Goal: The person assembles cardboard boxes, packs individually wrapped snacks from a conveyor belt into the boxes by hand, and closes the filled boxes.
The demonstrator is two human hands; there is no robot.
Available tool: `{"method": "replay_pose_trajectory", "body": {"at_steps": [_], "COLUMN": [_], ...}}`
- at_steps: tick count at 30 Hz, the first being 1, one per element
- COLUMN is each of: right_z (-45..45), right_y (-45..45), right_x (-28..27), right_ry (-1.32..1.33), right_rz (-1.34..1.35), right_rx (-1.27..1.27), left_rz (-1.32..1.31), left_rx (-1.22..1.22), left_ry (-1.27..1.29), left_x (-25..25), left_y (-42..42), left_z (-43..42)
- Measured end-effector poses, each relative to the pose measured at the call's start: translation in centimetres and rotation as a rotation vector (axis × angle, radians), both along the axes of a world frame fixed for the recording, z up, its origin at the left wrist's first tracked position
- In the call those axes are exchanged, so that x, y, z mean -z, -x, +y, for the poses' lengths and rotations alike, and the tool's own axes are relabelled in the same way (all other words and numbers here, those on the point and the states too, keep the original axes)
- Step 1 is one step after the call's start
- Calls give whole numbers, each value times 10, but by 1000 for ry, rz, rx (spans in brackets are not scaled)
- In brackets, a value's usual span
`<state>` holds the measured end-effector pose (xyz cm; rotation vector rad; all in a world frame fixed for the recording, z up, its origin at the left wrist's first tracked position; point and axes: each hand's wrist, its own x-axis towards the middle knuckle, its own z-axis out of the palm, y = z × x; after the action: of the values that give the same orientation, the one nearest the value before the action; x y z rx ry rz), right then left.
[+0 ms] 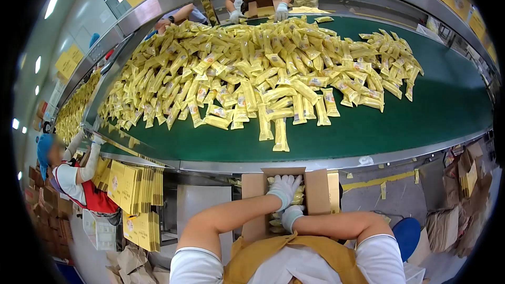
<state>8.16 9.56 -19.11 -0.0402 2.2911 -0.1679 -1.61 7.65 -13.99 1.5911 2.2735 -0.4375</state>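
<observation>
An open cardboard box [254,225] stands in front of me with its flaps up, holding yellow packets [299,198] in rows. My left hand [284,189], in a pale glove, lies on the packets near the far side with its fingers stretched out. Closer to my body, my right hand [291,217], also gloved, rests against the packets inside the box. Its fingers seem extended, though partly hidden. Beyond the box, a large heap of yellow stick-shaped packets [247,73] covers much of the green conveyor belt [363,131].
The belt's metal edge [231,166] runs just past the box. Flat yellow cartons [126,186] stack at left, near a co-worker in a red apron [97,195]. Across the belt, another person's gloved hands [281,11] show. A blue stool [406,237] stands at right, near brown cardboard [441,229].
</observation>
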Motion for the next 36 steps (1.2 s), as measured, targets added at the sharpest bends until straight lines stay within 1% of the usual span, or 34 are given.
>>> {"method": "replay_pose_trajectory", "body": {"at_steps": [3, 4, 5, 7, 8, 9, 11, 12, 14, 15, 16, 18, 19, 20, 21, 22, 23, 24, 25, 26, 27, 28, 29, 30, 31, 33, 36], "right_z": [9, 13, 17, 18, 17, 18, 19, 18, 22, 29, 36, 51, 63, 83, 106, 132, 160, 184, 207, 222, 236, 251, 260, 267, 279, 277, 251], "right_y": [6, 7, 6, 4, 5, 6, 7, 6, 5, 7, 10, 16, 19, 27, 37, 39, 38, 41, 46, 57, 71, 89, 109, 132, 159, 196, 228], "right_x": [-5, -9, -15, -15, -13, -13, -13, -16, -23, -32, -46, -79, -90, -122, -159, -179, -188, -186, -197, -197, -187, -166, -157, -144, -117, -114, -106], "right_ry": [3, 7, 12, 31, 40, 50, 43, 45, 62, 87, 114, 222, 324, 494, 664, 823, 1036, 1018, 1043, 973, 845, 606, 336, 276, 246, 94, -69], "right_rz": [-42, -31, -21, -1, 11, 24, 61, 76, 27, 11, -4, -6, -52, -74, -93, -81, 36, 361, 483, 622, 851, 993, 1010, 1003, 990, 929, 828], "right_rx": [-47, -104, -160, -174, -132, -91, -91, -85, -268, -336, -403, -478, -409, -334, -256, -95, 90, 122, 335, 518, 565, 559, 524, 560, 596, 594, 635], "left_rz": [-43, -52, -50, -62, -68, -83, -112, -111, -122, -119, -109, -85, -74, -63, -136, -221, -462, -705, -843, -980, -1011, -1034, -800, -559, -374, 0, 42], "left_rx": [22, 31, 13, -1, -10, 11, 58, 55, 49, 11, -27, -22, 22, 67, 86, 146, 115, 79, 161, 243, 70, -102, -184, -261, -365, -565, -576], "left_ry": [59, 73, 161, 196, 214, 176, 102, 113, 125, 143, 159, 170, 164, 158, 146, 238, 293, 345, 278, 208, 66, -77, -257, -429, -413, -380, -253], "left_x": [14, 12, 12, 9, 8, 9, 10, 6, -3, 2, 8, 14, 7, -1, -11, -48, -95, -133, -152, -164, -173, -178, -163, -139, -122, -94, -75], "left_y": [6, 8, 6, 4, 4, 6, 13, 13, 9, 4, -2, -4, -4, -2, 1, 10, 26, 48, 74, 96, 113, 124, 134, 146, 150, 155, 174], "left_z": [5, 7, 13, 17, 18, 16, 7, 5, 7, 10, 14, 12, 8, 3, -3, -1, 3, 6, 8, 8, 8, 10, 18, 30, 46, 78, 97]}}
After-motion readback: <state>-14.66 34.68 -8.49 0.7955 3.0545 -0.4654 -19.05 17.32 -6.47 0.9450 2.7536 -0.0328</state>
